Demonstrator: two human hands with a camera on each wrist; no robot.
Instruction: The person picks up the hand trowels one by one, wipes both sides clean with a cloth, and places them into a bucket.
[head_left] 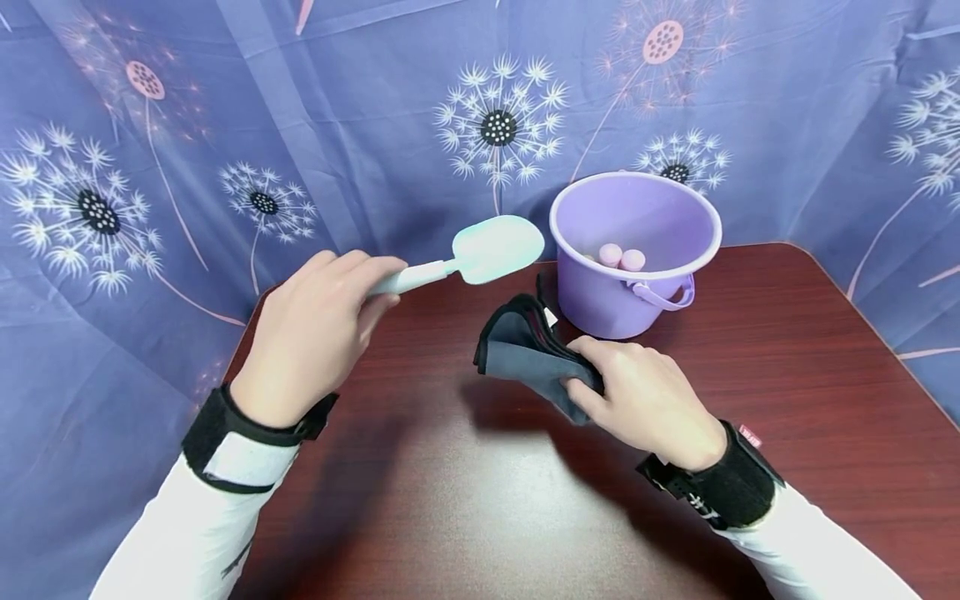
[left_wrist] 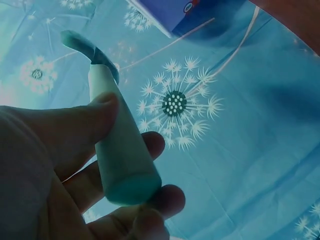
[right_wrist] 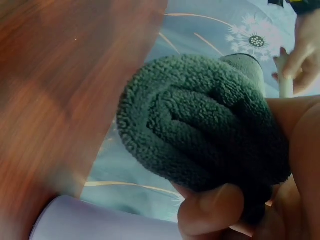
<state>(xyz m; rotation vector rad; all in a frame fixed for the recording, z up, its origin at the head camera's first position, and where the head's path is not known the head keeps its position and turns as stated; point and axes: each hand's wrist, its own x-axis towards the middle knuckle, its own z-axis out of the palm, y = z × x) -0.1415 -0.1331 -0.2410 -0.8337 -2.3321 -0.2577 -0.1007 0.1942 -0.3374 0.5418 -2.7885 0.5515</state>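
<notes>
My left hand point(head_left: 311, 329) grips the white handle of a pale mint scoop point(head_left: 498, 248) and holds it above the table, its broad head pointing right. In the left wrist view, thumb and fingers wrap the thick handle point(left_wrist: 120, 150), which ends in a green cap. Folded into a bundle, a dark grey cloth point(head_left: 525, 358) with black edging is pinched in my right hand point(head_left: 656, 400), just in front of the bucket. The right wrist view shows the fluffy folds of this cloth point(right_wrist: 190, 120) close up. A small white tag point(head_left: 551, 317) sticks out from it.
A lilac bucket point(head_left: 615, 300) stands at the table's back edge, its handle point(head_left: 667, 298) hanging at the front right. Two pale pink round things point(head_left: 621, 257) show inside it. The reddish-brown wooden table point(head_left: 810, 358) meets a blue dandelion-print curtain point(head_left: 375, 108) behind and at both sides.
</notes>
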